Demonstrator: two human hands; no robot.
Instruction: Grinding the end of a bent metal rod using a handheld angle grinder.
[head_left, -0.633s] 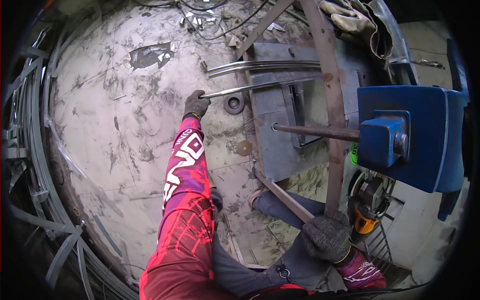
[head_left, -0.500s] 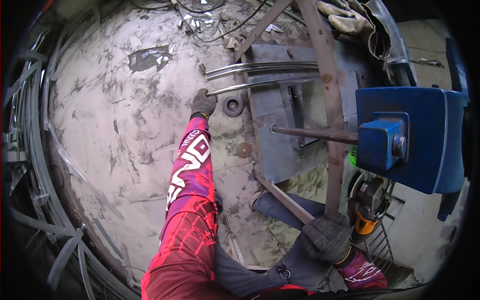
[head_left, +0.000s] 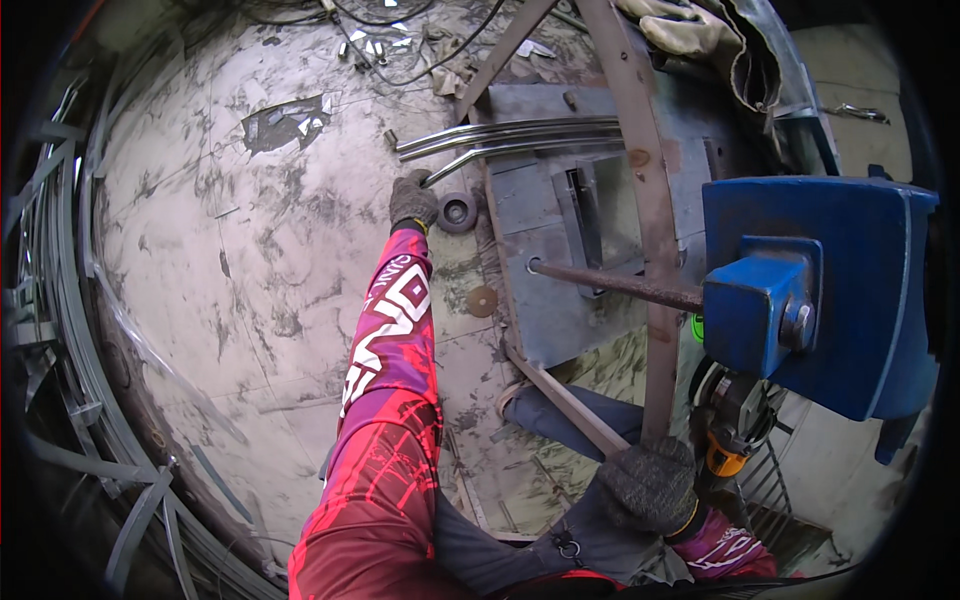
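Before us stands the rusty brown steel frame (head_left: 640, 200) with the big blue box-shaped vise (head_left: 820, 290) on its right. Three long grey curved metal bars (head_left: 520, 138) lie on the dusty concrete floor (head_left: 220, 260), not yet lifted. Our gloved left hand (head_left: 412, 200) grasps the nearest bar's end; our gloved right hand (head_left: 650, 485) rests clenched beside the frame's upright.

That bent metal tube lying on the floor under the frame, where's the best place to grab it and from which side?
Judging by its pose, grip the bent metal tube at its free curved end, where the left hand already is, coming from the open floor side. The rest runs under the rusty steel frame beside two other tubes, so that length looks harder to reach.
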